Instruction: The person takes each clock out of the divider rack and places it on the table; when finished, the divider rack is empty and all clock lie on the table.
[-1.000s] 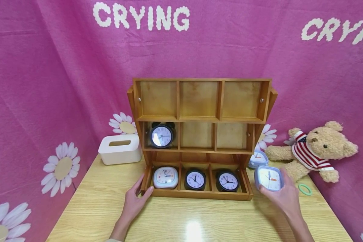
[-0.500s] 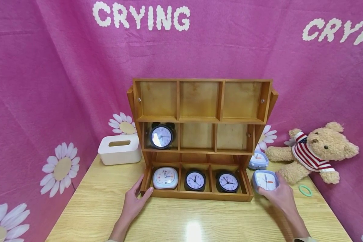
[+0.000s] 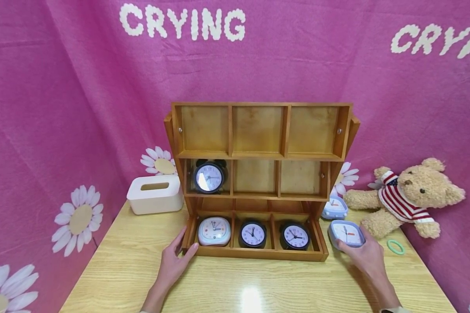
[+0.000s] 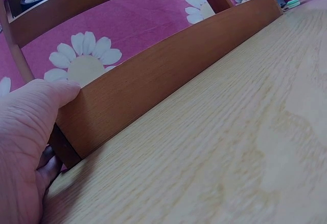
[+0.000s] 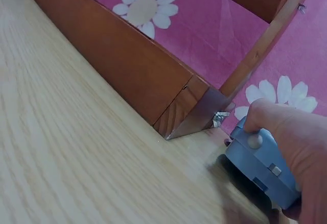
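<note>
My right hand (image 3: 367, 256) grips a blue square alarm clock (image 3: 346, 233) just right of the wooden display rack (image 3: 258, 252). In the right wrist view the clock (image 5: 265, 165) is tilted close to the tabletop; whether it touches is unclear. At the rack's front left corner, my left hand (image 3: 175, 256) holds on, thumb over the front board (image 4: 168, 60) and fingers along the side. The bottom row holds a pale rounded clock (image 3: 214, 231) and two black round clocks, one central (image 3: 252, 234) and one right (image 3: 295, 235). A black twin-bell alarm clock (image 3: 209, 177) sits in the middle row's left compartment.
Another blue clock (image 3: 334, 207) stands behind the held one, beside the rack. A teddy bear (image 3: 407, 198) in a striped sweater and a green ring (image 3: 395, 247) lie to the right. A white tissue box (image 3: 155, 194) is at the left. Pink curtain hangs behind.
My right hand has lowered the blue clock toward the table and tipped its face upward, then shifted it very slightly right. The left hand stays on the rack corner.
</note>
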